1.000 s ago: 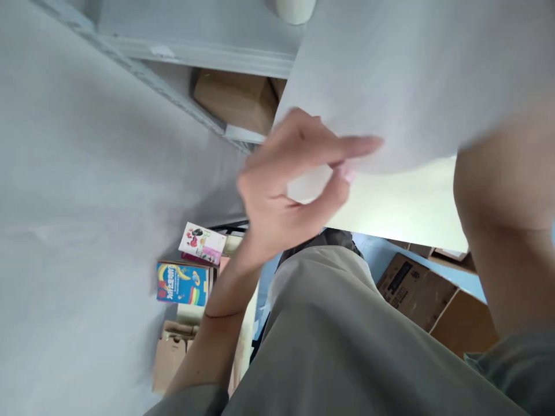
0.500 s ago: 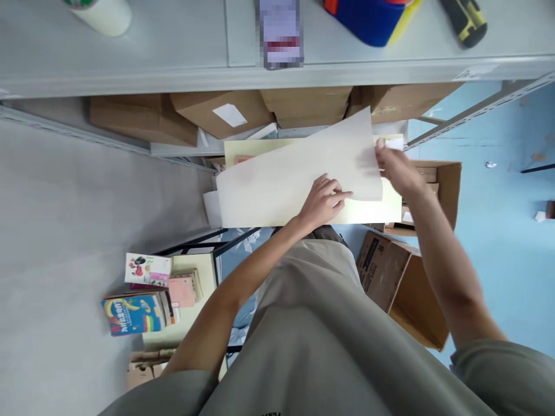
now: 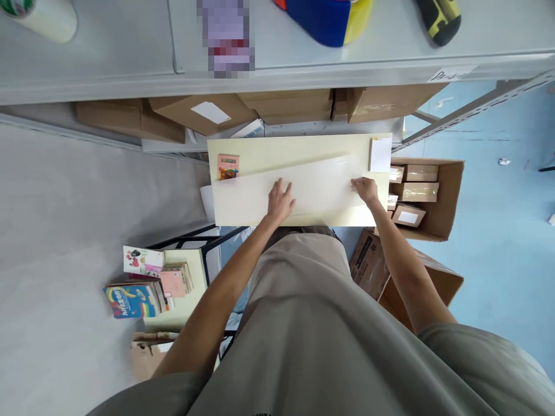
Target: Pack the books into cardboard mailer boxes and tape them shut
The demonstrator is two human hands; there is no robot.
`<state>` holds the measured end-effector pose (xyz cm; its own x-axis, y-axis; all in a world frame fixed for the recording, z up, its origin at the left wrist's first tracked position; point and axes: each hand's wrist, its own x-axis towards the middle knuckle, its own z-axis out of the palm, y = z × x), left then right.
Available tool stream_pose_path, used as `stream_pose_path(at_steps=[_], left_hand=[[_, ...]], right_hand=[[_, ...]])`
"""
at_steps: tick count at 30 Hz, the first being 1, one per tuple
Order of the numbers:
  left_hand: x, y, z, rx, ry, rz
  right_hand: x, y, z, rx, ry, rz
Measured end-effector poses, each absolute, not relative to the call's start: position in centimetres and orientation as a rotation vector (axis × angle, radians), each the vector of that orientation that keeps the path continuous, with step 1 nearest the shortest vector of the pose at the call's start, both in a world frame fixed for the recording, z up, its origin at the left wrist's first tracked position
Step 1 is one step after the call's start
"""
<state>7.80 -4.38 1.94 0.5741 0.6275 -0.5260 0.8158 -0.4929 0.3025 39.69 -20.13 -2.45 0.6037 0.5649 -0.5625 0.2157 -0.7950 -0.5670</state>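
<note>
Thin, translucent white sheet [image 3: 247, 202] on a cream rectangular worktop [image 3: 299, 144]

The sheet lies along the near edge, reaching the near left corner. The left hand [image 3: 281, 202] rests on it, fingers spread, gripping nothing; the right hand [image 3: 365, 189] pinches its right end. A small pink booklet [image 3: 228, 166] lies near the left edge, a flat white rectangular object [image 3: 380, 155] at the far right corner.

We see a grey metal shelf [image 3: 130, 49]; right of it is blue floor [image 3: 507, 260], left of it a plain grey surface [image 3: 56, 260]. Nearer us than the shelf stands a pale table [image 3: 196, 260].
</note>
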Motion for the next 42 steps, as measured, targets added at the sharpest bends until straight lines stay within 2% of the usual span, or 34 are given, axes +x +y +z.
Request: stream_pose_path(at_steps=[3, 8, 12, 15, 21, 29, 34, 42], left_hand=[[4.9, -2.9, 1.1, 2.199, 1.327, -0.686], [2.5, -2.7, 0.1, 2.135, 1.384, -0.786], [2.2, -3.2, -0.5, 2.12, 1.365, -0.761], [2.2, -3.5, -1.0, 2.131, 1.366, -0.716], [2.1, -3.7, -1.5, 2.151, 1.36, -0.643], [1.5, -3.4, -1.9, 2.115, 1.24, -0.558], [-0.2, -0.5, -2.5, 1.968, 1.24, -0.374], [-7.4, 9.4, -2.9, 1.83, 1.709, -0.118]], right_hand=[[39.5, -20.5, -3.0, -2.446, -0.543, 1.075], [39.0, -20.8, -3.0, -2.544, -0.522, 1.112], [37.7, -21.5, -2.6, -2.663, -0.454, 0.974], [35.9, -22.5, -2.5, -2.738, -0.633, 0.783], [32.1, -23.9, -3.3, -2.643, -0.95, 1.004], [30.2, -23.0, -2.5, -2.656, -1.023, 1.019], [25.9, -19.2, -1.6, -2.459, -1.311, 1.091], [13.6, -6.7, 0.9, -2.092, -1.746, 1.465]])
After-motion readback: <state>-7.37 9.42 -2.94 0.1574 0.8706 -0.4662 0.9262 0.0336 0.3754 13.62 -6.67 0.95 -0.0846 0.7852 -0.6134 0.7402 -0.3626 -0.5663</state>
